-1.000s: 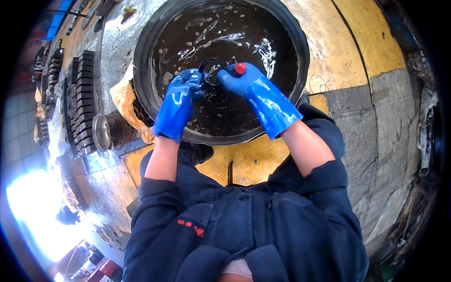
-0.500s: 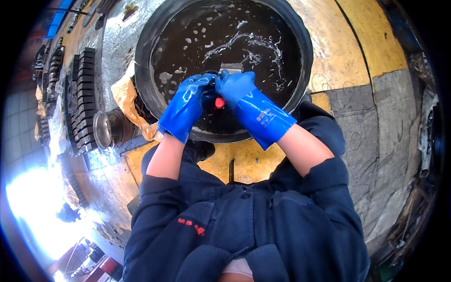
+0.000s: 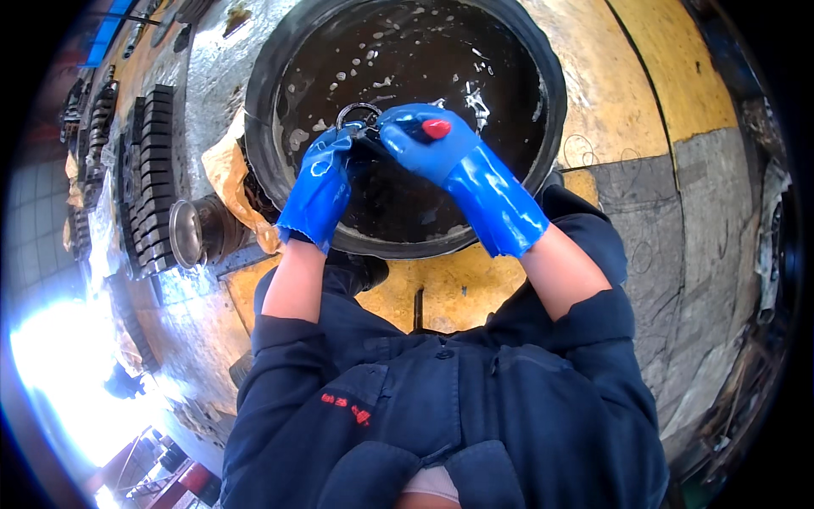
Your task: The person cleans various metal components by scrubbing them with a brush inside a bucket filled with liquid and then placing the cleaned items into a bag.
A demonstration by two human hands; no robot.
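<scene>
Both of my hands wear long blue rubber gloves and are over a round black tub of dark liquid. My left hand is closed on a dark metal ring-shaped part, whose curved rim shows above the fingers. Wrapped round a tool with a red handle end, my right hand presses close against that part. The red end sticks out over the back of the right glove, and the tool's working end is hidden. Pale foam floats on the dark liquid around and beyond the gloves.
Left of the tub lie a crumpled tan sheet and a metal cylinder. Farther left stands a row of dark ribbed metal parts. Yellow flooring meets grey sheeting on the right. My knees flank the tub's near side.
My right hand has turned, swinging the red handle end up and to the right; the tool's flat grey end has gone from sight. The ring's rim now shows above my left hand.
</scene>
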